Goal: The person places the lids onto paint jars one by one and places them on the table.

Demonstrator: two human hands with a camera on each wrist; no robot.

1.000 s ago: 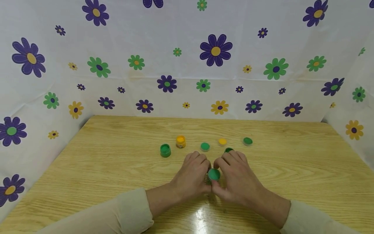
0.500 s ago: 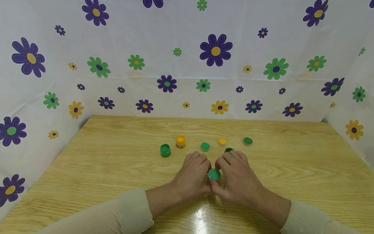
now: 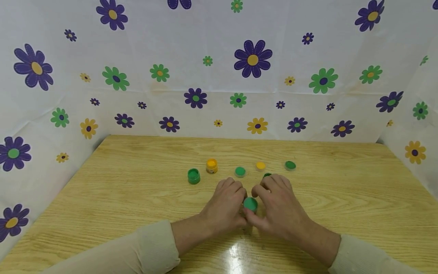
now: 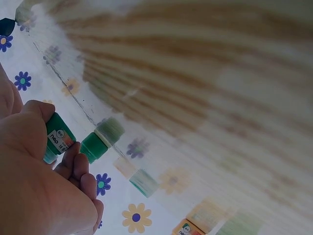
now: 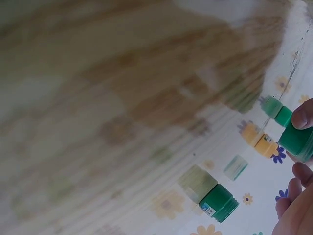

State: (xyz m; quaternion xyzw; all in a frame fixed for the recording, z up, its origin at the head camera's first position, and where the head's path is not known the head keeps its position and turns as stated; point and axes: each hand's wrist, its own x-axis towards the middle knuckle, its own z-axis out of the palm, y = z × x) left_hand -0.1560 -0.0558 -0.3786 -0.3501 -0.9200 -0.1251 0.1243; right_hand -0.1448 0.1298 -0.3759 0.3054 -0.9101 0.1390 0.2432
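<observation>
Between the two hands in front stands a small green paint jar [image 4: 59, 134] with a printed label. On its top sits a clear lid showing green [image 3: 251, 204]. My left hand [image 3: 224, 203] grips the jar from the left, thumb on the near side and curled fingers on the far side. From the right, my right hand [image 3: 278, 207] pinches the lid with the thumb at its near edge and a bent index finger by its far edge. The other right fingers are bent, and their tips are hidden in the head view.
Farther back are a green paint jar [image 3: 193, 176], a yellow paint jar [image 3: 211, 166] and a dark green jar [image 5: 218, 202] partly behind the right hand. Loose lids lie along the back: green [image 3: 240, 172], yellow [image 3: 261, 166] and dark green [image 3: 290, 165]. A flowered cloth [image 3: 219, 114] hangs behind the wooden table [image 3: 137, 171].
My right thumb has slid left along the lid's near edge, and the right knuckles have shifted a little, covering more of the dark green jar. The left hand stays in place.
</observation>
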